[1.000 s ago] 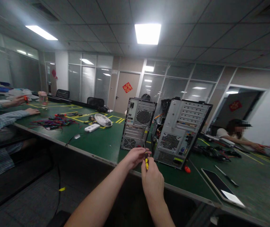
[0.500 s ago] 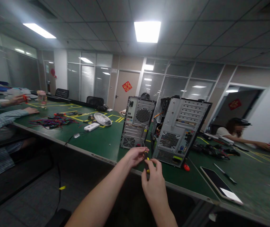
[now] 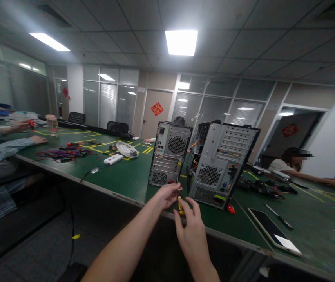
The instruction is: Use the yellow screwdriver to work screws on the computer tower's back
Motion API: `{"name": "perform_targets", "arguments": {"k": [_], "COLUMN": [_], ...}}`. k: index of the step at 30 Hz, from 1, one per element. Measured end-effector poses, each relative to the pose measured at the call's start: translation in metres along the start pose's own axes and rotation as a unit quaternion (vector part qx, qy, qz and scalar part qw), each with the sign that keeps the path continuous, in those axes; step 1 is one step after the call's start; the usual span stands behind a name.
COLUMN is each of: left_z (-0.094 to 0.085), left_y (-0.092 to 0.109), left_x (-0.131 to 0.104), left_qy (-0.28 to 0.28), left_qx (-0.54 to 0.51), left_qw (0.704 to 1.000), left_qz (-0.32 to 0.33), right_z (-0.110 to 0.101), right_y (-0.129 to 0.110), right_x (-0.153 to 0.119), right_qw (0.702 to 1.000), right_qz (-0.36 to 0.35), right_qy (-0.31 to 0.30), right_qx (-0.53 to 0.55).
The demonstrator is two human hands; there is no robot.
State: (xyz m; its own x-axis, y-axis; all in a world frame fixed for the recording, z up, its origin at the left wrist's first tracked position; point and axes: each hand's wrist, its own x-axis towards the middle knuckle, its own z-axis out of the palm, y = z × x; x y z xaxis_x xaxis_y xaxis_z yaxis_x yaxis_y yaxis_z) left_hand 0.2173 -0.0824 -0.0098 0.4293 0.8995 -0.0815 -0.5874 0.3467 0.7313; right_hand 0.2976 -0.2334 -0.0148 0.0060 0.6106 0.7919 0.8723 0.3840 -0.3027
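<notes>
A black-and-yellow screwdriver (image 3: 180, 204) points at the lower rear edge of the narrower computer tower (image 3: 169, 156). My left hand (image 3: 167, 194) is closed, its fingertips pinching the front of the screwdriver near the case. Around the back of the handle are the thumb and fingers of my right hand (image 3: 193, 224), held loosely, with the index finger touching it. The screwdriver's tip is too small to make out against the metal. To the right stands a wider tower (image 3: 224, 168), its rear facing me and its left side open with wires showing.
A red-tipped object (image 3: 230, 208) lies by the wider tower. Further right are a phone (image 3: 270, 227), a pen-like tool (image 3: 279, 216) and black cables (image 3: 263, 188). On the left are coloured wires (image 3: 63, 154), a white box (image 3: 113, 159) and a co-worker's sleeve (image 3: 5, 150).
My right hand's fingers have loosened and shifted on the handle, so more yellow shows. My left hand keeps its pinch. The towers have not moved.
</notes>
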Motion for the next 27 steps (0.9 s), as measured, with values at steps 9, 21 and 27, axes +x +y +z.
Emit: {"name": "perform_targets", "arguments": {"k": [9, 21, 27], "left_z": [0.002, -0.005, 0.002], "left_y": [0.011, 0.021, 0.016], "left_x": [-0.019, -0.037, -0.037], "left_qy": [-0.031, -0.147, -0.125], "left_qx": [-0.006, 0.012, 0.023], "left_qw": [0.999, 0.989, 0.992], "left_qz": [-0.006, -0.031, -0.016], "right_z": [0.001, -0.002, -0.008], "right_y": [0.004, -0.004, -0.004], "right_x": [-0.001, 0.004, 0.004], "right_qw": [1.0, 0.997, 0.999], "right_qz": [-0.004, 0.04, -0.011], "right_qy": [-0.006, 0.025, -0.029], "right_qx": [0.022, 0.069, 0.035]}}
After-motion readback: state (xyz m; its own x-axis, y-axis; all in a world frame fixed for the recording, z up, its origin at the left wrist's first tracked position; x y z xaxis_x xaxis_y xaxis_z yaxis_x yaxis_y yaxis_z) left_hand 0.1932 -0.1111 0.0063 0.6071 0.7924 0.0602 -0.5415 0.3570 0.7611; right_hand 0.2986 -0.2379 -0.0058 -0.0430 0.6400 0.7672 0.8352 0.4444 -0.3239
